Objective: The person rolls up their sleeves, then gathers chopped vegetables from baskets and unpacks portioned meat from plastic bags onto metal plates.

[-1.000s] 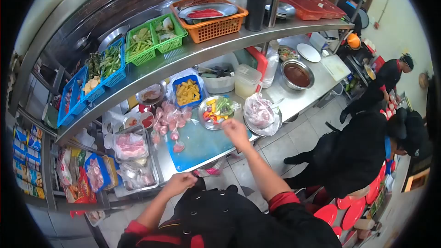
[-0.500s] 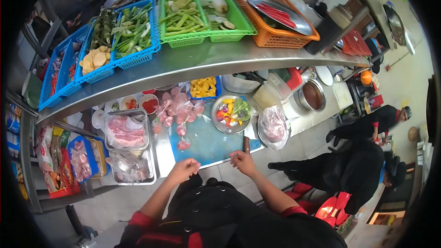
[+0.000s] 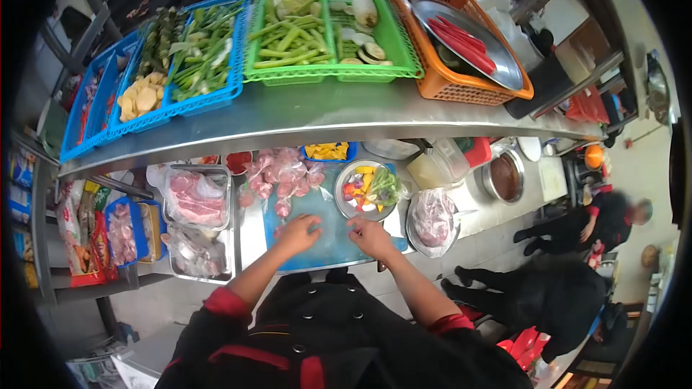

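Over a blue cutting board [image 3: 333, 243], my left hand [image 3: 298, 233] hovers with loosely curled fingers, thumb and index apart, holding nothing. My right hand [image 3: 372, 238] faces it across a small gap, also bare, its fingers half bent and apart. Just below the right wrist pokes out the brown handle of a knife [image 3: 382, 266]; the rest of it is hidden. Beyond the hands sits a steel bowl [image 3: 342, 206] of chopped coloured vegetables, with a bag of greens [image 3: 382, 186] on one side. Small plastic bags of pink meat [image 3: 277, 176] lie at the board's far left.
Trays of bagged meat [image 3: 194, 202] stand left; another meat bag [image 3: 432, 220] lies in a dish right. A steel shelf [image 3: 317, 112] overhangs the counter, carrying blue, green and orange baskets [image 3: 461, 91]. A pot of brown sauce [image 3: 504, 176] and two co-workers [image 3: 533, 288] are farther right.
Both hands have moved forward over the cutting board, from its near edge. My right hand and forearm now cover most of the knife handle. The whole view has shifted slightly.
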`<state>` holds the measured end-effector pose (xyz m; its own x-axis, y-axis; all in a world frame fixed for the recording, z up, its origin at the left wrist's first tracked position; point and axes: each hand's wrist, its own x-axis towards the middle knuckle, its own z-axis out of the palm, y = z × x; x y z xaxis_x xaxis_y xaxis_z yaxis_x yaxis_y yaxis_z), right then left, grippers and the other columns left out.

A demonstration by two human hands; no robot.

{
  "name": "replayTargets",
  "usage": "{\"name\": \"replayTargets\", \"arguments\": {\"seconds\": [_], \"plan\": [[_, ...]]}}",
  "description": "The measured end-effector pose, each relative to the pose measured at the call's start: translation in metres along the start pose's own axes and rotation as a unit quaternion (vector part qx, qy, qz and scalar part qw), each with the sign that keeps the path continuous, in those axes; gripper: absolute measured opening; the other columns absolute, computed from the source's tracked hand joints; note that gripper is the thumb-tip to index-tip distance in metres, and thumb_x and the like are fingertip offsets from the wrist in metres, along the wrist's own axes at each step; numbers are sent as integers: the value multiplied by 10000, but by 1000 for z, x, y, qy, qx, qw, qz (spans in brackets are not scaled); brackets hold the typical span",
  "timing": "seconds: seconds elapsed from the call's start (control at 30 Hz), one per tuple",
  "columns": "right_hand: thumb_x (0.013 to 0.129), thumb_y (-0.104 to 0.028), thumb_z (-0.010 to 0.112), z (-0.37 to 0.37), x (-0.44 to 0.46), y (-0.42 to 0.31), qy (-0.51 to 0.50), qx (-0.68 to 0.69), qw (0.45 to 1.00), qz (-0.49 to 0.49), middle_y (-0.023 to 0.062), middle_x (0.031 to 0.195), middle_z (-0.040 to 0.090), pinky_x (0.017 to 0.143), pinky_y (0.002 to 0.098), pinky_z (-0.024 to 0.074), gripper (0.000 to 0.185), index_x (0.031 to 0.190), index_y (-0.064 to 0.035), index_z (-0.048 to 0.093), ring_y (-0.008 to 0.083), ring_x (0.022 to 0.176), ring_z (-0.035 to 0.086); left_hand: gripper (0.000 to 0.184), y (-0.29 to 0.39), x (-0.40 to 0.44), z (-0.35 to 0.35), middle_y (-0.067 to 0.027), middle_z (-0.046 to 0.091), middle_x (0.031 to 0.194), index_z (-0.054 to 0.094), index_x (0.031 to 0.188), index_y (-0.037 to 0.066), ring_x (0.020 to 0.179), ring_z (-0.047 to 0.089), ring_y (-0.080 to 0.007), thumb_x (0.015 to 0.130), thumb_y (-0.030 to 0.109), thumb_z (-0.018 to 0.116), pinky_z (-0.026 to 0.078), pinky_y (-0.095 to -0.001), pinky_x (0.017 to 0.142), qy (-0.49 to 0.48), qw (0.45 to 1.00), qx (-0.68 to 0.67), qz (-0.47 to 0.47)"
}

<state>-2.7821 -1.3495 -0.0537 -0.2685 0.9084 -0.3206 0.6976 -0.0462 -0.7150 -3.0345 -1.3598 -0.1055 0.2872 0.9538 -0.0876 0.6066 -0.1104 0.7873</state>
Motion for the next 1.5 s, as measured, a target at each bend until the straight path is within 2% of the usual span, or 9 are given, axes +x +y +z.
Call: {"name": "replayTargets", "arguments": {"seconds": [0.1,0.17,0.37,0.63,0.77,0.9,1.1,1.17,1.5], "plan": [[896,-252,650,17,8,36,-52,17,997,-59,108,828,700,681,334,532,250,1068,-70,646,211,744,678,321,-10,-35,-8,-134,708,976,667,1084,29,890,696,-250,854,250,705,523,-372,836,-9,992,-71,-99],[930,-333,632,20,10,50,-147,423,867,218,101,803,694,568,326,513,283,1064,-84,618,195,626,640,317,-6,-40,-6,-135,713,971,669,1078,24,876,699,-241,859,251,703,523,-367,835,-5,988,-57,-142],[981,-389,549,21,10,99,-103,609,703,352,116,872,675,499,263,467,391,1193,-66,486,151,606,585,293,43,-4,13,-131,725,960,672,1078,15,813,703,-230,886,237,679,542,-343,767,48,985,-60,-156],[1024,-281,461,37,9,105,-89,539,774,321,89,774,642,468,279,466,245,1080,-44,490,157,575,579,250,42,-40,4,-111,705,928,680,1064,18,748,667,-172,885,193,673,537,-312,714,151,971,-31,-182],[1012,-317,490,35,-15,88,-126,536,770,324,89,810,668,481,274,485,257,1076,-71,534,149,586,596,218,29,-74,-13,-128,675,898,689,950,40,750,673,-272,805,200,724,538,-396,688,241,938,94,-231],[970,-355,573,31,-25,83,-274,491,760,325,88,873,687,532,260,502,310,1118,-83,552,141,630,620,372,12,-70,-10,-137,610,1003,646,1073,119,914,615,-327,750,246,781,514,-428,783,267,918,191,-224],[943,-310,637,31,-40,53,-293,465,796,254,61,908,692,617,231,494,287,1135,-102,587,120,709,636,369,-11,-54,11,-123,581,1075,609,987,115,972,572,-347,710,287,780,501,-472,827,197,940,247,-132],[951,-297,625,38,-41,40,-281,462,805,246,61,907,691,615,232,493,270,1130,-97,590,118,705,634,287,-27,-59,11,-120,587,1054,615,952,118,974,573,-337,716,238,727,502,-462,828,88,949,281,-116],[968,-235,589,124,-26,-58,-268,347,884,163,47,925,679,625,239,490,254,1160,-69,584,104,740,621,282,-27,-108,-100,-142,633,812,611,955,69,750,640,-344,776,252,728,503,-429,669,140,975,-34,-169]]}}
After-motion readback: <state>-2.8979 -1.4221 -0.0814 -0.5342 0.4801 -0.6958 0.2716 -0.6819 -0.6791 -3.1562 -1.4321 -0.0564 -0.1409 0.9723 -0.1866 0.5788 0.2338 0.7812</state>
